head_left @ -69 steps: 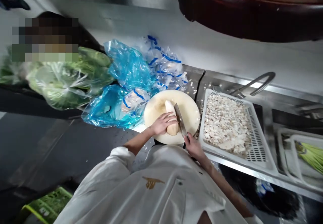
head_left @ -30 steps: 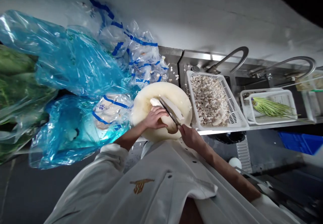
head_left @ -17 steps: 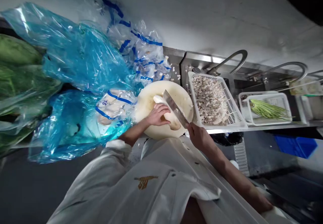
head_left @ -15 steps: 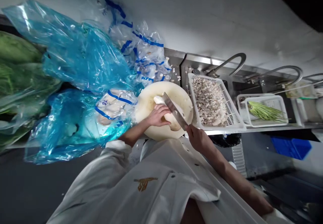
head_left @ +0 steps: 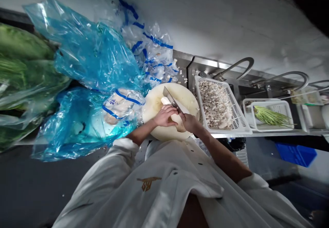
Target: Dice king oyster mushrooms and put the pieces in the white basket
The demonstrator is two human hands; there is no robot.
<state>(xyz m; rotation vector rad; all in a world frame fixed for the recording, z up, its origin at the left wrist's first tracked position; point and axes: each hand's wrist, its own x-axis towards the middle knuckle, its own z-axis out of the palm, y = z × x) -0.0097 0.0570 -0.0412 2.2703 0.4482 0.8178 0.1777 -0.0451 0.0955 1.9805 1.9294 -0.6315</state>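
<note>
A round, pale chopping board [head_left: 151, 101] lies in front of me. On it is a thick white king oyster mushroom [head_left: 175, 118], its brownish cap end toward me. My left hand [head_left: 166, 115] presses on the mushroom, fingers curled over it and thumb along the near side. In my right hand [head_left: 189, 122] is a cleaver [head_left: 169, 97], gripped by its handle. The blade slants across the mushroom, right beside my left fingertips. My fingers and the blade hide part of the mushroom, so I cannot tell how deep the edge sits.
Right of the board, a white basket [head_left: 246, 129] holds chopped mushroom pieces. Farther right, another basket [head_left: 290, 115] holds green stalks, below curved taps [head_left: 248, 62]. To the left lie blue plastic bags [head_left: 97, 50], a clear pack of mushrooms [head_left: 119, 104] and bagged leafy greens [head_left: 23, 74].
My right hand and the cleaver have come in closer to my left hand, the blade now steeper against the mushroom. The whole view has shifted slightly. My left hand still holds the mushroom.
</note>
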